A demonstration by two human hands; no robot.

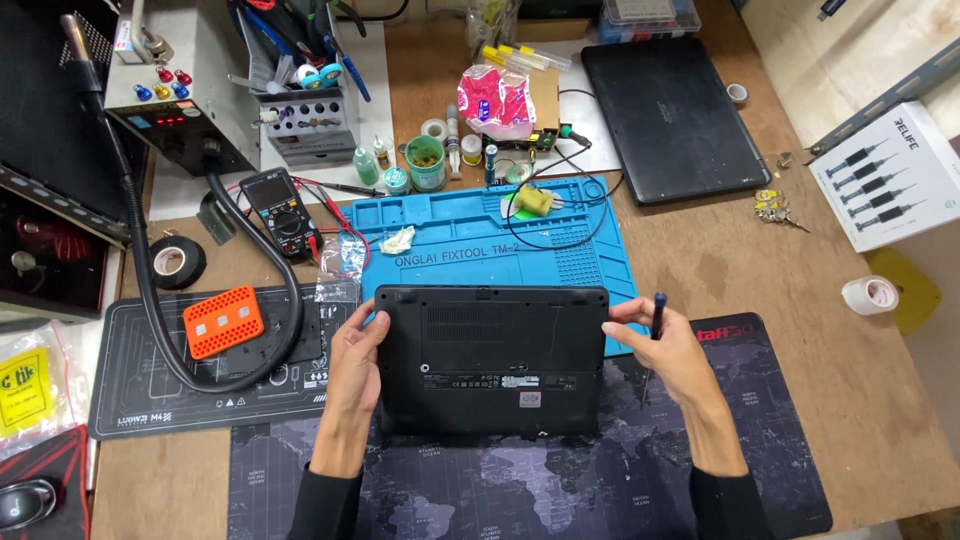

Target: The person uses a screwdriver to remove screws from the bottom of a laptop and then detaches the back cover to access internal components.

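1. A small black laptop (491,360) lies upside down, its underside with vents and labels facing up, on a dark desk mat printed with a world map (520,480). Its far edge overlaps the near edge of a blue silicone repair mat (590,255).
2. The left hand (355,358) grips the laptop's left edge — fingers curled over the far-left corner, thumb along the side.
3. The right hand (665,345) rests against the laptop's right edge, fingertips touching the far-right corner, while it also holds a slim screwdriver (652,345) with a blue-tipped dark handle, shaft pointing down toward the desk mat.
4. On the blue mat sit a yellow plug-like part (535,201) with a thin black cable looped around it, and a crumpled bit of white tissue (398,240).
5. To the left, a black work mat (130,400) carries an orange perforated tray (223,321); a thick black hose (150,300) curves across it from a grey hot-air station (180,95).
6. A digital multimeter (280,210) lies just behind, near a roll of black tape (178,262).
7. Further back — a second closed black laptop (672,115), well apart from the first.
8. At the right edge stand a white box showing screwdrivers (885,175) and a roll of white tape (869,295).
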